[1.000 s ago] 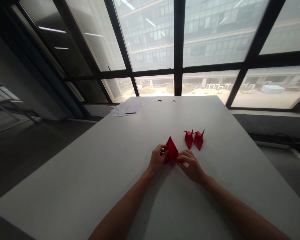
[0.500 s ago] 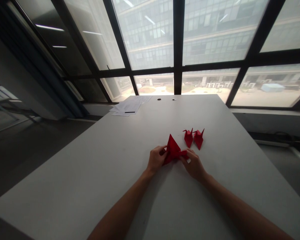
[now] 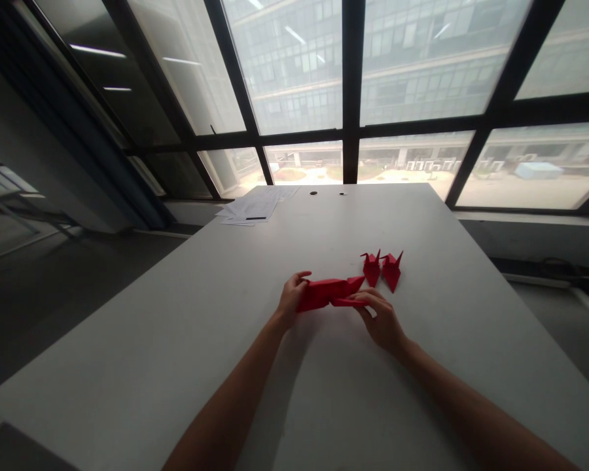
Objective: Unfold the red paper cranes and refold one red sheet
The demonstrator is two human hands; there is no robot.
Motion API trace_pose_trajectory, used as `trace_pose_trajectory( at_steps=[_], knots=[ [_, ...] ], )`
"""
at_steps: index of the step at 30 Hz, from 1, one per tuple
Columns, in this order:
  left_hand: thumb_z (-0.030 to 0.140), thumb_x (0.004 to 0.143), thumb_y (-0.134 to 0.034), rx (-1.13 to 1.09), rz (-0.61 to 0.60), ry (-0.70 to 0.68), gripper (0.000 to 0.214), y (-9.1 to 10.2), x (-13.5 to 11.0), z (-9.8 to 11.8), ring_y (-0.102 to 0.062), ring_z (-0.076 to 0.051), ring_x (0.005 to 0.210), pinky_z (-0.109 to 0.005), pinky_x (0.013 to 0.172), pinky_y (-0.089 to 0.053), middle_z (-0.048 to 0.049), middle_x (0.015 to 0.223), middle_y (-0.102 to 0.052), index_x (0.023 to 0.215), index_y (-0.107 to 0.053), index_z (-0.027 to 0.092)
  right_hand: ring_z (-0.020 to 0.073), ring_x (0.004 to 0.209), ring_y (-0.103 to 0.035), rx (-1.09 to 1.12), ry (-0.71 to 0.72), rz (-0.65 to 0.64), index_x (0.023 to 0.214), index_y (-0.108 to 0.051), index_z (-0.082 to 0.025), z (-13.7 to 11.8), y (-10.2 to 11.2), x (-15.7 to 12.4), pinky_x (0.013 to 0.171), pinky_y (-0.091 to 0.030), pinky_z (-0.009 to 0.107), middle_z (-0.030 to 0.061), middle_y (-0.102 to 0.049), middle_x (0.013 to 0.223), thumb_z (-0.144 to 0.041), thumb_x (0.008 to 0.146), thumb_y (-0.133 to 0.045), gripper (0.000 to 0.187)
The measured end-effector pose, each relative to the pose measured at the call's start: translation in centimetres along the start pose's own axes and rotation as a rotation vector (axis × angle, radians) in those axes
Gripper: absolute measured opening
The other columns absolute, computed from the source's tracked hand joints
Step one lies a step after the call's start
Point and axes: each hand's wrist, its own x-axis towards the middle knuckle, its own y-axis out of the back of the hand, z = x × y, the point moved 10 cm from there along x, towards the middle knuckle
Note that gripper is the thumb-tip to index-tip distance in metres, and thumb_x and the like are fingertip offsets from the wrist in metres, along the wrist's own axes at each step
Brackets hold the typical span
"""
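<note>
A red folded paper is stretched out sideways just above the white table. My left hand pinches its left end. My right hand grips its right end with the fingers closed round a flap. Just beyond the right end, two small red paper cranes stand side by side on the table, apart from both hands.
A loose stack of white sheets lies at the far left corner of the table. Two small round holes sit near the far edge. Large dark-framed windows rise behind the table.
The red paper stood as an upright triangle between my hands; now it is pulled flat and long, left to right. My left hand has moved slightly left and up.
</note>
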Motion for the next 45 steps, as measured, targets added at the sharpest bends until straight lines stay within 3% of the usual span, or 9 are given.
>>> trace_pose_trajectory(
  at_steps=[4, 7, 11, 19, 23, 26, 29, 34, 45],
  knots=[
    [0.026, 0.064, -0.084, 0.285, -0.172, -0.273, 0.059, -1.7, -0.8, 3.9, -0.063, -0.024, 0.099, -0.033, 0.078, -0.056, -0.0109, 0.118, -0.062, 0.12, -0.066, 0.023, 0.0225, 0.099, -0.064, 0.018, 0.02, -0.119, 0.099, -0.07, -0.025, -0.1, -1.4, -0.2, 0.088, -0.054, 0.039, 0.0076, -0.07, 0.098, -0.018, 0.094, -0.058, 0.015],
    [0.027, 0.071, -0.08, 0.379, -0.207, -0.439, 0.029, -2.6, -1.6, 5.9, -0.061, -0.023, 0.101, -0.033, 0.088, -0.051, -0.0083, 0.11, -0.066, 0.099, -0.075, 0.021, 0.0214, 0.095, -0.065, 0.01, 0.023, -0.247, 0.097, -0.07, -0.024, -0.2, -2.7, -0.5, 0.084, -0.055, 0.036, 0.0073, -0.07, 0.097, -0.015, 0.094, -0.057, 0.016],
    [0.037, 0.079, -0.071, 0.284, -0.057, -0.294, 0.025, -1.0, -0.7, 4.4, -0.057, -0.015, 0.065, -0.025, 0.061, -0.046, -0.0021, 0.07, -0.064, 0.069, -0.066, 0.015, 0.0213, 0.1, -0.065, -0.03, 0.075, -0.333, 0.1, -0.07, -0.025, -0.9, -3.5, -1.0, 0.086, -0.054, 0.036, 0.008, -0.071, 0.102, -0.008, 0.094, -0.05, 0.027],
    [0.044, 0.083, -0.058, 0.275, 0.124, -0.162, 0.032, 1.5, 0.3, 2.0, -0.053, -0.014, 0.051, -0.023, 0.046, -0.039, -0.0029, 0.065, -0.064, 0.073, -0.064, 0.014, 0.0233, 0.112, -0.061, -0.071, 0.201, -0.318, 0.101, -0.069, -0.028, -2.2, -3.3, -0.8, 0.093, -0.052, 0.044, 0.0051, -0.074, 0.112, -0.008, 0.094, -0.051, 0.028],
    [0.035, 0.082, -0.061, 0.409, 0.142, -0.165, 0.026, 2.1, 0.4, 2.3, -0.055, -0.016, 0.053, -0.025, 0.051, -0.043, -0.0036, 0.064, -0.063, 0.068, -0.067, 0.013, 0.0243, 0.111, -0.06, -0.089, 0.179, -0.324, 0.1, -0.069, -0.028, -2.0, -3.4, -0.7, 0.093, -0.052, 0.046, 0.0045, -0.073, 0.115, -0.008, 0.093, -0.05, 0.029],
    [0.017, 0.072, -0.07, 0.494, 0.177, -0.23, 0.025, 2.5, 0.1, 3.6, -0.064, -0.022, 0.081, -0.033, 0.075, -0.052, -0.0079, 0.091, -0.068, 0.097, -0.072, 0.015, 0.0237, 0.11, -0.059, -0.055, 0.161, -0.358, 0.1, -0.07, -0.028, -2.0, -3.7, -0.9, 0.092, -0.053, 0.044, 0.0055, -0.071, 0.117, -0.006, 0.093, -0.048, 0.031],
    [0.002, 0.067, -0.07, 0.667, 0.037, -0.46, 0.067, 0.2, -1.1, 6.2, -0.053, -0.026, 0.122, -0.041, 0.106, -0.04, -0.0081, 0.131, -0.058, 0.128, -0.063, 0.027, 0.0223, 0.111, -0.058, -0.012, 0.152, -0.41, 0.098, -0.069, -0.027, -2.3, -4.2, -1.0, 0.092, -0.053, 0.041, 0.0055, -0.07, 0.118, -0.004, 0.093, -0.045, 0.034],
    [0.011, 0.084, -0.063, 0.903, -0.397, -0.661, 0.037, -4.8, -2.9, 6.5, -0.061, -0.024, 0.108, -0.045, 0.114, -0.029, -0.0057, 0.111, -0.07, 0.113, -0.073, 0.032, 0.022, 0.115, -0.056, -0.013, 0.156, -0.393, 0.095, -0.069, -0.027, -2.7, -4.1, -0.9, 0.095, -0.052, 0.041, 0.0048, -0.068, 0.119, -0.002, 0.091, -0.048, 0.033],
    [0.021, 0.084, -0.06, 0.759, -0.282, -0.495, 0.01, -3.4, -2.2, 6.3, -0.06, -0.021, 0.079, -0.03, 0.077, -0.046, -0.006, 0.084, -0.069, 0.085, -0.07, 0.022, 0.021, 0.102, -0.059, -0.003, 0.051, -0.236, 0.089, -0.07, -0.024, -0.6, -2.5, -1.0, 0.083, -0.054, 0.037, 0.0087, -0.055, 0.118, -0.003, 0.082, -0.057, 0.025]
  ],
)
